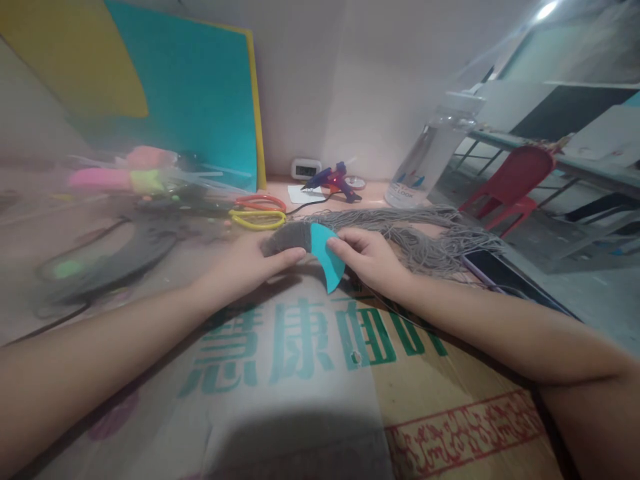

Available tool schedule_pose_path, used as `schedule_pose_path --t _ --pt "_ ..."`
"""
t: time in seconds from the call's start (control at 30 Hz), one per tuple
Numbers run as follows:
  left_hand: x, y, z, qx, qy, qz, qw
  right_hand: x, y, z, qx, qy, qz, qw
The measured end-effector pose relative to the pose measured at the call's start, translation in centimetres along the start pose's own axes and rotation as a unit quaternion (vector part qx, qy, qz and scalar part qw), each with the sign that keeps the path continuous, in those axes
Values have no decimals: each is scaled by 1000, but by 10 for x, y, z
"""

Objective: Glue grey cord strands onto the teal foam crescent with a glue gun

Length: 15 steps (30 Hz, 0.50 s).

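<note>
A curved, crescent-like teal piece [326, 257] is held between my two hands above the cardboard. Its left part is covered by grey yarn wound closely around it [293, 237]. My left hand [250, 259] grips this grey-wrapped end, thumb on top and the other fingers hidden behind. Pinched at the bare teal part is my right hand [373, 259], with its thumb on the front face. A bundle of loose grey yarn [430, 233] lies just behind and to the right of my right hand. Scissors with red and yellow handles [257, 223] rest beyond my left hand.
Printed cardboard [320, 400] covers the table. At the back are a small digital clock [306, 170], a glue gun [333, 179] and a clear bottle [425, 163]. A phone [510, 277] lies right. Teal board [200, 100] leans left; a red chair [520, 177] stands beyond.
</note>
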State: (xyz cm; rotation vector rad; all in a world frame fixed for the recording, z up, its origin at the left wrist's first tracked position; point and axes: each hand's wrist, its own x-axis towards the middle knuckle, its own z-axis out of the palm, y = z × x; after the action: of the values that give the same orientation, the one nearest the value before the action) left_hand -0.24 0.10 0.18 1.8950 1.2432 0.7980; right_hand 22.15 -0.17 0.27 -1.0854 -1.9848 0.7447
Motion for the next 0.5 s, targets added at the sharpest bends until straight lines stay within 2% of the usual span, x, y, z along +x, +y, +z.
schedule_pose_path --t 0.27,0.5 --pt "-2 3 1 46 -8 5 999 1 1 1 4 -42 2 999" --pt "-1 0 3 23 -6 31 999 0 6 -1 40 1 35 999"
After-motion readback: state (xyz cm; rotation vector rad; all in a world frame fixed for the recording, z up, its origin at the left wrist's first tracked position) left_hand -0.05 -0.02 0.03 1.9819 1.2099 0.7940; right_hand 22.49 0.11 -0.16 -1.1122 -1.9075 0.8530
